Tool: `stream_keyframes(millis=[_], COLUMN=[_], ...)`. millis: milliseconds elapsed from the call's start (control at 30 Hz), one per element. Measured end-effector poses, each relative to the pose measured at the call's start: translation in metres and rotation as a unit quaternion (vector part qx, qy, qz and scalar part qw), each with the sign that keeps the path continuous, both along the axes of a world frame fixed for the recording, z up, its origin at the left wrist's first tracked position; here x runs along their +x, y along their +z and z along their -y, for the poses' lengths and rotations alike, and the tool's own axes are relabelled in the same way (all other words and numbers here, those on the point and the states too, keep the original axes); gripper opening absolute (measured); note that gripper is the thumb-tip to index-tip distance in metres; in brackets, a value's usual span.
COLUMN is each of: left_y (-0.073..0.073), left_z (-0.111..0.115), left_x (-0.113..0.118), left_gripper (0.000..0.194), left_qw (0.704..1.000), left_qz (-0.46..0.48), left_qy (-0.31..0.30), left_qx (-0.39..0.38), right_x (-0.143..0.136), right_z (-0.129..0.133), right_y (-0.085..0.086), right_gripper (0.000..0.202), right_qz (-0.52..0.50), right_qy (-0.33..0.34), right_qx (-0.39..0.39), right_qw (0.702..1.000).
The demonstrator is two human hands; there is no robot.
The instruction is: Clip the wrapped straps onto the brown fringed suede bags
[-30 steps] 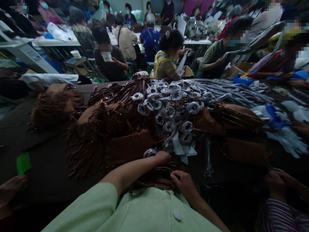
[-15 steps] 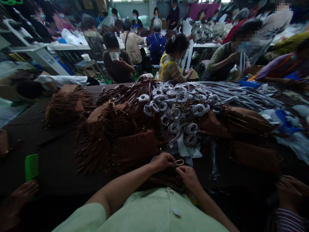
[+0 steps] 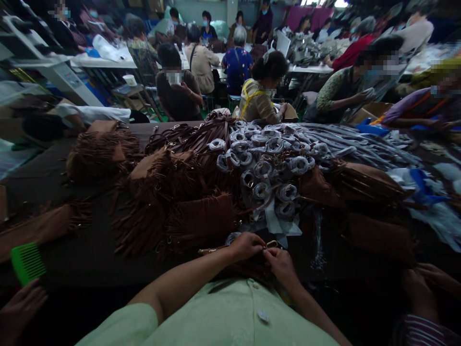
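My left hand (image 3: 248,246) and my right hand (image 3: 280,262) meet at the table's near edge, close to my body. Both are closed, with fingertips pinched around a small gold metal clasp (image 3: 271,244) whose loop shows between them. Beneath the hands lies a dark brown piece, mostly hidden by my hands and arms; a gold zipper edge (image 3: 211,251) shows beside my left forearm. Just beyond, a brown fringed bag (image 3: 203,216) lies flat, and a heap of plastic-wrapped coiled straps (image 3: 261,190) sits ahead.
More fringed bags (image 3: 103,151) are piled left, and stacked bags (image 3: 374,180) lie right. At far left a person's hand holds a green comb (image 3: 28,262) near another bag (image 3: 39,228). Another person's hands (image 3: 425,283) are at right. Several people sit across the table.
My hands stay together at the clasp, which has tilted slightly. The gold zipper edge now shows by my left forearm. The green comb has moved left, and a fringed bag has appeared there.
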State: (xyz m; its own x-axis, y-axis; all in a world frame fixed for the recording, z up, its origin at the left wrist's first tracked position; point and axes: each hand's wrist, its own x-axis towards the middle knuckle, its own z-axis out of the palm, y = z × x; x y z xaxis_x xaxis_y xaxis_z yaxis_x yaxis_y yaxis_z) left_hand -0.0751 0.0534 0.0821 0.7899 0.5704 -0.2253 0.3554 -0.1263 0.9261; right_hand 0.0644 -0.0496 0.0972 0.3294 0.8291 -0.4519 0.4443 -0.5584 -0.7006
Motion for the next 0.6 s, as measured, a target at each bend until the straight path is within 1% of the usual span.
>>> stream_keyframes(millis=[100, 167, 233, 300, 333, 367, 400, 467, 533, 567, 600], left_y=[-0.010, -0.014, -0.015, -0.014, -0.014, -0.014, -0.014, -0.014, -0.016, -0.017, -0.018], left_z=[-0.003, -0.006, -0.008, -0.008, -0.008, -0.007, -0.005, -0.001, 0.003, 0.005, 0.006], left_x=[0.002, 0.005, 0.008, 0.010, 0.011, 0.011, 0.011, 0.009, 0.008, 0.008, 0.009], left_gripper=[0.024, 0.027, 0.030, 0.030, 0.029, 0.026, 0.024, 0.019, 0.017, 0.016, 0.015], left_qw=[0.992, 0.977, 0.956, 0.937, 0.932, 0.934, 0.943, 0.970, 0.985, 0.986, 0.984], left_qz=[0.001, 0.003, -0.007, -0.024, -0.026, -0.021, -0.012, 0.012, 0.034, 0.046, 0.058], left_qy=[0.017, 0.034, 0.047, 0.053, 0.058, 0.069, 0.087, 0.125, 0.144, 0.147, 0.153], left_qx=[-0.128, -0.213, -0.289, -0.345, -0.356, -0.350, -0.322, -0.210, -0.093, -0.065, -0.067], right_x=[-0.002, -0.003, -0.003, -0.003, -0.003, -0.003, -0.003, -0.002, 0.000, 0.000, 0.001], right_z=[0.001, 0.001, 0.001, 0.001, 0.001, 0.001, 0.001, 0.002, 0.002, 0.002, 0.002], right_y=[0.000, 0.001, 0.002, 0.002, 0.002, 0.002, 0.003, 0.004, 0.008, 0.010, 0.013], right_gripper=[0.039, 0.037, 0.033, 0.030, 0.028, 0.027, 0.027, 0.035, 0.044, 0.046, 0.046], right_qz=[0.008, 0.009, 0.004, -0.012, -0.025, -0.042, -0.066, -0.133, -0.211, -0.240, -0.259], right_qy=[0.004, 0.014, 0.028, 0.023, 0.007, -0.018, -0.051, -0.120, -0.167, -0.178, -0.184], right_qx=[-0.004, -0.005, -0.006, -0.015, -0.020, -0.021, -0.014, 0.018, 0.058, 0.076, 0.093], right_qw=[1.000, 1.000, 1.000, 1.000, 0.999, 0.999, 0.996, 0.984, 0.962, 0.951, 0.944])
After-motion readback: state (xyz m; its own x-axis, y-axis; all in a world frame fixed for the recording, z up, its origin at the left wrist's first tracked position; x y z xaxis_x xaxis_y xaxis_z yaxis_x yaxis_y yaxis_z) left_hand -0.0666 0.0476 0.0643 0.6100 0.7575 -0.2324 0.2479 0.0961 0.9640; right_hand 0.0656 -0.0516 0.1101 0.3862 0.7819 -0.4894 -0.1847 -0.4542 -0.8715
